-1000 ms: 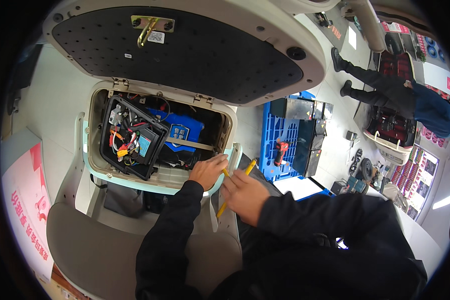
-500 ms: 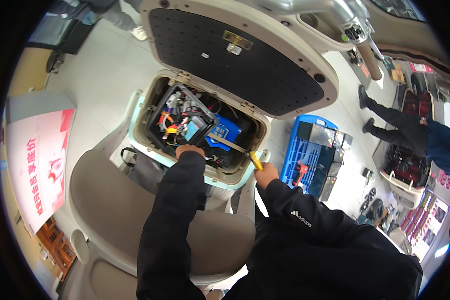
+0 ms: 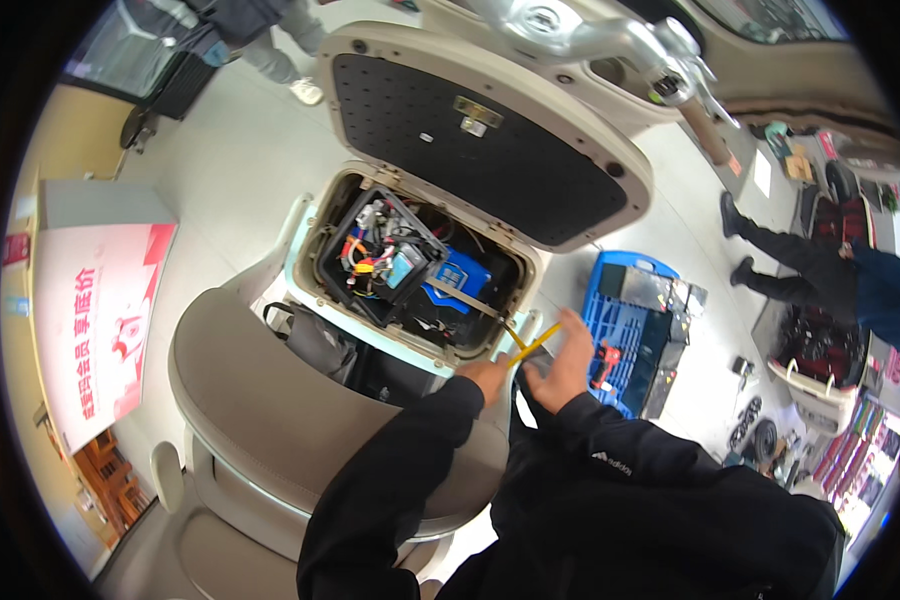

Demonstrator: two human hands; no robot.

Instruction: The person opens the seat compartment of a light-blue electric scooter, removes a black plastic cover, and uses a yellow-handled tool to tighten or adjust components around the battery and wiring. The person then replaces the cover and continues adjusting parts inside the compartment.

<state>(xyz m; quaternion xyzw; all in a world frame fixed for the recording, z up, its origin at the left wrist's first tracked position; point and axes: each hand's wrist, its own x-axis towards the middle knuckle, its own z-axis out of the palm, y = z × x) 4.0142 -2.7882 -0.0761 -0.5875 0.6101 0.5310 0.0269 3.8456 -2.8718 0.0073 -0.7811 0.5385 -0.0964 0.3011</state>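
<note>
Your left hand [image 3: 487, 377] rests closed on the near rim of the bay [image 3: 410, 270], at its right-hand corner; whether it grips anything there you cannot tell. Your right hand [image 3: 562, 362], just right of that corner, is spread wide with the palm open, and a yellow tool [image 3: 530, 345] lies between the two hands, its tip reaching toward the bay; which hand carries it cannot be made out.

Judged from this layout, the work is in its opened-up stage: the seat lid [image 3: 485, 130] stands raised behind the bay, and inside it a black frame with red and yellow wiring [image 3: 375, 255] sits tilted up beside a blue block [image 3: 462, 275], with a metal strap [image 3: 460, 298] still lying across. Refitting and closing appear to remain.

Nearer you than the bay is the tan seat [image 3: 270, 400]. Right of the bay, a blue crate [image 3: 635, 335] stands on the pale floor [image 3: 235, 170]. Farther right, another person [image 3: 820, 270] is by a red vehicle. Left of the bay stands a red-and-white sign [image 3: 95, 320].
</note>
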